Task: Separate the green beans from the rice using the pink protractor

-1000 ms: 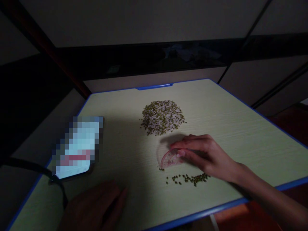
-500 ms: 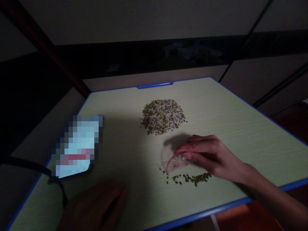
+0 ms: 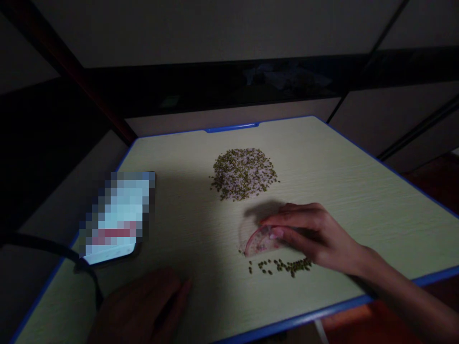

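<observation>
My right hand (image 3: pixel 311 234) pinches a clear protractor (image 3: pixel 263 241) with a pink rim between thumb and fingers. The protractor stands tilted over the table, its lower edge just behind a short row of loose green beans (image 3: pixel 292 267) that look like mung beans. A few more beans lie by its left end. Further back is a wide, low pile (image 3: pixel 244 174) of the same beans mixed with small pale grains. In shadow at the near left, my left hand (image 3: pixel 143 301) rests on the table, holding nothing that shows, thumb a little apart from the fingers.
The pale wood-grain table (image 3: pixel 344 172) has a blue rim. A phone with a lit, blurred-out screen (image 3: pixel 120 215) stands at the left edge, a dark strap or cable (image 3: pixel 43 243) beside it. Cabinet panels (image 3: pixel 229 33) rise behind the table.
The protractor has shifted very slightly left and its face now leans a little more into view. A few beans at its left end have moved slightly. My left hand stays put.
</observation>
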A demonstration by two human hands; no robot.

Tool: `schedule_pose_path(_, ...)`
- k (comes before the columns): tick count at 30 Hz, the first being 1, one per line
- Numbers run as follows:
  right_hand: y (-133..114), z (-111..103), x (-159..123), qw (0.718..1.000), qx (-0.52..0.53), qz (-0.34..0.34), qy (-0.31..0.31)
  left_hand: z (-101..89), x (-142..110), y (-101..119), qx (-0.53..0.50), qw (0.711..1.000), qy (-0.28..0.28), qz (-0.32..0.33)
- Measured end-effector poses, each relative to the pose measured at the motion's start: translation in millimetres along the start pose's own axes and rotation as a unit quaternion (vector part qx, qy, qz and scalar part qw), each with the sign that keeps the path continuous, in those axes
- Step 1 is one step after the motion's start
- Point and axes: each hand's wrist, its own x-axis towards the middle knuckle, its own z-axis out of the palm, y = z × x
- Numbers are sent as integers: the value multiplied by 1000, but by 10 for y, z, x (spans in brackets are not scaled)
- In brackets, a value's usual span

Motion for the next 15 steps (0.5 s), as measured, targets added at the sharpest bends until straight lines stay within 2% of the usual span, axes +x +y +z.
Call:
schedule_pose_path(8, 3, 7, 20, 999, 4, 25, 21, 21, -22, -2, 10, 1000, -5, 7)
schedule_pose_path(15, 7, 8, 21, 1000, 3, 11, 6, -3, 26, 8, 2, 1000, -4, -5)
